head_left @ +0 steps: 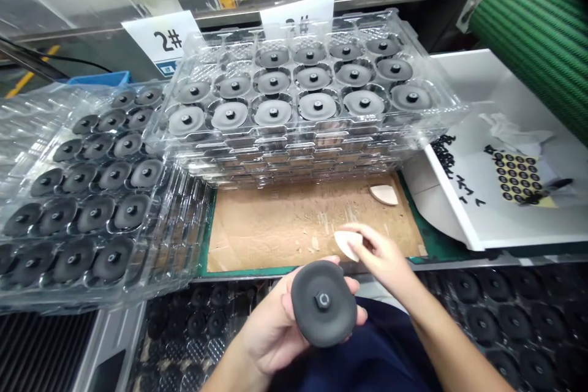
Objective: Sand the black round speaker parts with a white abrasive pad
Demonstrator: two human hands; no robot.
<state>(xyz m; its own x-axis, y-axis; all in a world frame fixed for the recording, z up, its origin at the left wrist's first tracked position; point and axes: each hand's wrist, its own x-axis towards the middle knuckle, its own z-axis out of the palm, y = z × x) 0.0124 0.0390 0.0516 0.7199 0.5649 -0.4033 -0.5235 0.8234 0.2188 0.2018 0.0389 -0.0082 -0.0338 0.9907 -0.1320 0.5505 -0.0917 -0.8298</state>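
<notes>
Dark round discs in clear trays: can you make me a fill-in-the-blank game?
The hand holding the dark round disc is the person's ____ one.
The pale curved piece is pinched by the ____ hand.
The white card behind the clear trays reads ____.
The brown cardboard lies on a ____ mat.

Answers: left; right; 2#; green.

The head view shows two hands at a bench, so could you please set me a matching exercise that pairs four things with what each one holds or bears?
1. Left hand
2. Right hand
3. White tray
4. Brown cardboard

A. Bears a yellow sheet of small black rings
B. Holds a dark grey disc
C. Bears a lone pale wedge
D. Pinches a pale wedge

Pairs: 1-B, 2-D, 3-A, 4-C
</notes>
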